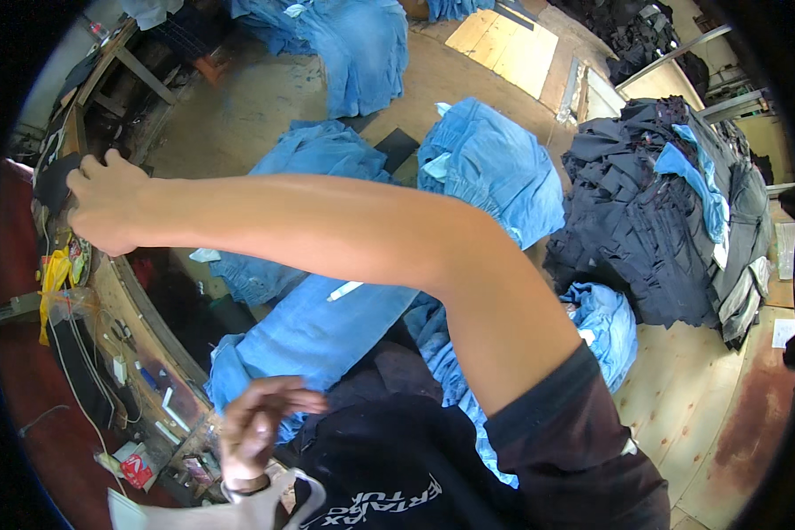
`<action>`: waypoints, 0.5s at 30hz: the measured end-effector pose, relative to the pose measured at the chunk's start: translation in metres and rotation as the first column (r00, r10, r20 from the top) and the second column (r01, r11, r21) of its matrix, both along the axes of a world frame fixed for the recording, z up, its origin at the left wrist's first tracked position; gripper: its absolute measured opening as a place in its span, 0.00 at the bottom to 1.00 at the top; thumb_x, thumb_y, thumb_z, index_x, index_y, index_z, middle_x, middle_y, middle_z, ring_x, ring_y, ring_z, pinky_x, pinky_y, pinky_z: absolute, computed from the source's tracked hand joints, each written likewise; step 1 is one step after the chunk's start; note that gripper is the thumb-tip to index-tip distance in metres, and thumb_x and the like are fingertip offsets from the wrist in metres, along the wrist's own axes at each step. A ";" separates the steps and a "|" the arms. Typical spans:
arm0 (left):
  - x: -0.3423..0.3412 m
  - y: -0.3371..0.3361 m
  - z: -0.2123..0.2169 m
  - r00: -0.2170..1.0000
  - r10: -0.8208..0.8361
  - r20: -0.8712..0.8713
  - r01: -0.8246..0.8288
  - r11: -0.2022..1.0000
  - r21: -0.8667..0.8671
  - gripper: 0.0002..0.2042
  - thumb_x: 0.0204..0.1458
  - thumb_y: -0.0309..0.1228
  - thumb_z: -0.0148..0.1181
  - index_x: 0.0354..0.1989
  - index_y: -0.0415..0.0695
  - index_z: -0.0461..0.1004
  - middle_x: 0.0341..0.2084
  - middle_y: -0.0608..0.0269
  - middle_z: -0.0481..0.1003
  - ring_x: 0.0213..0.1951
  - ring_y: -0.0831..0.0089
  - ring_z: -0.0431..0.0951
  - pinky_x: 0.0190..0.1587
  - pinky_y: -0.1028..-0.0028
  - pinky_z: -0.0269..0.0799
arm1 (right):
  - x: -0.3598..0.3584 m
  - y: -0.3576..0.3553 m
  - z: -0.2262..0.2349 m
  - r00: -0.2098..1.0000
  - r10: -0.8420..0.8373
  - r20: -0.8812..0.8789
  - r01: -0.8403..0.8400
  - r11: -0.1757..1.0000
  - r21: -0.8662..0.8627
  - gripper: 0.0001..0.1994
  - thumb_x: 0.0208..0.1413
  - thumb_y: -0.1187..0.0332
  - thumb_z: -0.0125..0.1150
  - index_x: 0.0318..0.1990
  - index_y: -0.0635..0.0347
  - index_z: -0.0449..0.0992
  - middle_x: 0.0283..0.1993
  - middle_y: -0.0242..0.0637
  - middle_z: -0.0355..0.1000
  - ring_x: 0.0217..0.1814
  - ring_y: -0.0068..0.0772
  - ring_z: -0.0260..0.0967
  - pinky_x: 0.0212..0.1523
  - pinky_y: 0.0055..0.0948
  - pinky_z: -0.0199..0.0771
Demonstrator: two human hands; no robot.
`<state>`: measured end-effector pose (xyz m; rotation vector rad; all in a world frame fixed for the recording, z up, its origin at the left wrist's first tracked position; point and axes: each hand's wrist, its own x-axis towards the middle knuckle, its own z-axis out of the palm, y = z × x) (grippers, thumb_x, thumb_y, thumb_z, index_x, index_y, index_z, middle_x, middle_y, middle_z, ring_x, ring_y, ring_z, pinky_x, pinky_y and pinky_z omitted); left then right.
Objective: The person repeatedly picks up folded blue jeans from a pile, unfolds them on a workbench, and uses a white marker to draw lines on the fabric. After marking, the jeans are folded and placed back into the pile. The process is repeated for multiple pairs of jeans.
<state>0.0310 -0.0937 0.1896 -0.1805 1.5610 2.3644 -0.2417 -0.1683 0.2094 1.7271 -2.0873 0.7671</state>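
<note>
Dark fabric, a small black piece [55, 181], sits at the far left edge of a cluttered wooden workbench [141, 327], and the right hand [106, 208] reaches across the body to it, fingers curled over its edge; whether they pinch it or only touch it cannot be told. Lower down, the left hand [254, 424] hovers near the chest with its fingers loosely bunched, blurred, just above a white strap-like piece [287, 499]; a grip there is not clear either. Light blue denim pieces [314, 331] lie spread beneath the outstretched forearm. Beyond them more blue denim is heaped in piles [495, 163] on the pale wooden floor [680, 406], and another blue heap [353, 49] lies farther back. To the right stands a tall stack of dark navy and black garments [645, 221], with a few blue pieces tucked in. Small items, cables and a yellow scrap [53, 274] crowd the bench's edge. Pale wood boards [503, 44] lie at the back.
</note>
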 end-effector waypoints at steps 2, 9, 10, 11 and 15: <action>0.014 -0.019 0.002 0.962 0.209 -0.174 -0.210 0.978 0.015 0.29 0.64 0.50 0.57 0.58 0.33 0.68 0.44 0.44 0.79 0.48 0.55 0.81 0.52 0.55 0.78 | -0.002 0.012 -0.013 0.999 -0.010 0.053 0.011 1.000 -0.005 0.17 0.49 0.60 0.69 0.46 0.56 0.86 0.58 0.54 0.69 0.63 0.55 0.64 0.55 0.53 0.68; 0.033 -0.006 0.055 0.912 0.186 -0.367 0.011 0.880 0.474 0.10 0.70 0.36 0.52 0.44 0.41 0.66 0.36 0.50 0.77 0.34 0.57 0.80 0.42 0.58 0.79 | -0.016 0.017 -0.023 0.973 -0.091 0.211 0.103 0.993 -0.050 0.18 0.50 0.60 0.67 0.47 0.59 0.83 0.58 0.54 0.68 0.61 0.56 0.63 0.56 0.51 0.67; 0.030 -0.002 0.060 0.923 0.082 -0.375 0.147 0.828 0.541 0.11 0.70 0.35 0.52 0.49 0.38 0.68 0.43 0.44 0.79 0.43 0.52 0.84 0.50 0.53 0.80 | -0.020 0.015 -0.023 0.974 -0.082 0.209 0.105 0.989 -0.102 0.18 0.50 0.60 0.67 0.47 0.59 0.83 0.58 0.54 0.67 0.61 0.56 0.63 0.56 0.51 0.67; 0.025 0.001 0.064 0.920 0.001 -0.393 0.246 0.776 0.580 0.12 0.70 0.35 0.52 0.50 0.38 0.68 0.43 0.43 0.79 0.43 0.51 0.84 0.50 0.53 0.80 | -0.023 0.013 -0.024 0.974 -0.090 0.208 0.112 0.989 -0.098 0.18 0.50 0.60 0.67 0.47 0.59 0.83 0.59 0.55 0.67 0.62 0.56 0.63 0.56 0.52 0.68; 0.011 0.011 0.065 0.910 -0.055 -0.411 0.322 0.720 0.614 0.15 0.69 0.35 0.54 0.54 0.36 0.66 0.42 0.40 0.80 0.44 0.48 0.83 0.50 0.50 0.79 | -0.031 0.010 -0.024 0.973 -0.118 0.196 0.142 0.983 -0.113 0.18 0.51 0.61 0.65 0.46 0.61 0.83 0.60 0.55 0.67 0.62 0.56 0.62 0.56 0.52 0.68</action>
